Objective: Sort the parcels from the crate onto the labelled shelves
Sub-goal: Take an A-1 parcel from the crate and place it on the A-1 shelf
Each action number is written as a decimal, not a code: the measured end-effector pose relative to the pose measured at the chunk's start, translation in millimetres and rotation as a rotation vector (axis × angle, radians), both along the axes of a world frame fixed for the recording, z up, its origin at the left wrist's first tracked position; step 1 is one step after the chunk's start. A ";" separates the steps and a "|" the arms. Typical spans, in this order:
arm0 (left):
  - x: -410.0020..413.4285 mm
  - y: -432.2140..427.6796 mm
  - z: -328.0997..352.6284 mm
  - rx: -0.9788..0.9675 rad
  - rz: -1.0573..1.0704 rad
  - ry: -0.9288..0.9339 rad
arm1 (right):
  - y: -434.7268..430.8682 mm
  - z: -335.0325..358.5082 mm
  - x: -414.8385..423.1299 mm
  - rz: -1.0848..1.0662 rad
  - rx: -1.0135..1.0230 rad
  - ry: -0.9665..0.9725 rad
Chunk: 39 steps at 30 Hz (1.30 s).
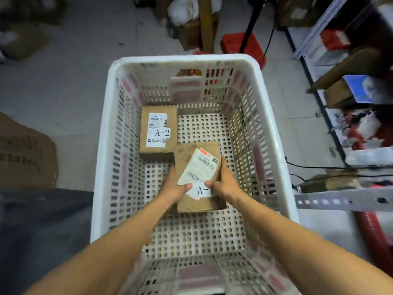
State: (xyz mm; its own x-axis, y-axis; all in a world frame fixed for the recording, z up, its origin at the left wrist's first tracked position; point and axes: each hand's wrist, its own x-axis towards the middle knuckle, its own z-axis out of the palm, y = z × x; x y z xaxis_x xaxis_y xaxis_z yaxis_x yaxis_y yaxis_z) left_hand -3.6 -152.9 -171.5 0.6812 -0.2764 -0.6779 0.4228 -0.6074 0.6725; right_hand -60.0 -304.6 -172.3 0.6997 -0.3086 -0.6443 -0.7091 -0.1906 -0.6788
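Parcel in hand, seen from beside the white perforated crate [101, 145]. A brown cardboard parcel [187, 155] sits near the middle of the crate, its long axis running from 6 to 12 o'clock and its broad labelled face turned up. The white shipping label, printed with barcodes and a red strip, lies askew, its far end leaning toward 1 o'clock. A sticker below it reads "A-", and the character after the dash is covered. The left hand [174, 186] grips the 9 o'clock edge and the right hand [225, 182] the 3 o'clock edge; fingers curl round the sides, thumbs press on top. Whether the parcel rests on the crate floor cannot be told. At 11 o'clock a second parcel [146, 116], marked "A-2", lies flat, its near corner meeting the held one. Shelving [318, 99] stands at 3 o'clock.
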 end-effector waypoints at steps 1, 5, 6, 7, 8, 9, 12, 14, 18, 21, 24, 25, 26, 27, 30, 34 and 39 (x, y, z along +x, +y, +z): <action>2.0 5.0 24.3 -0.015 -0.004 -0.045 | 3.4 20.9 0.7 0.009 -0.008 -0.045; 12.3 20.3 115.1 -0.061 -0.012 -0.182 | 13.9 100.5 5.6 0.017 -0.054 -0.259; 13.9 25.0 144.5 -0.071 -0.017 -0.230 | 17.7 127.0 7.5 0.016 -0.074 -0.325; 14.1 29.8 171.5 -0.082 -0.025 -0.281 | 22.1 152.7 7.5 0.013 -0.085 -0.384; 13.9 35.0 200.3 -0.098 -0.032 -0.337 | 26.4 181.0 7.1 0.008 -0.093 -0.439; 13.2 38.9 227.7 -0.120 -0.039 -0.387 | 30.2 207.5 6.7 0.005 -0.094 -0.491; 4.7 53.0 298.9 -0.184 -0.062 -0.522 | 42.2 279.6 -2.3 -0.012 -0.158 -0.618; -4.4 64.9 338.8 -0.240 -0.067 -0.579 | 53.2 324.3 -14.6 -0.029 -0.234 -0.690; -32.1 87.1 396.7 -0.304 -0.094 -0.612 | 78.3 383.5 -51.9 -0.111 -0.254 -0.762; -59.3 102.9 421.2 -0.307 -0.142 -0.660 | 99.0 408.9 -86.0 -0.168 -0.278 -0.775; -95.7 119.4 437.3 -0.324 -0.181 -0.666 | 118.8 424.7 -126.8 -0.220 -0.306 -0.778; -106.3 123.6 439.8 -0.333 -0.193 -0.663 | 124.1 428.0 -138.7 -0.232 -0.313 -0.785; -119.8 128.2 443.2 -0.352 -0.205 -0.651 | 129.9 431.8 -154.0 -0.246 -0.321 -0.792; -131.9 131.7 445.6 -0.380 -0.209 -0.626 | 134.7 435.4 -167.9 -0.258 -0.324 -0.800; -169.8 137.2 449.1 -0.439 -0.234 -0.573 | 147.7 444.7 -213.0 -0.289 -0.350 -0.806; -228.9 133.3 449.0 -0.441 -0.303 -0.589 | 157.5 447.3 -288.0 -0.348 -0.343 -0.813; -325.6 123.9 444.9 -0.451 -0.456 -0.604 | 158.0 440.5 -400.3 -0.482 -0.399 -0.788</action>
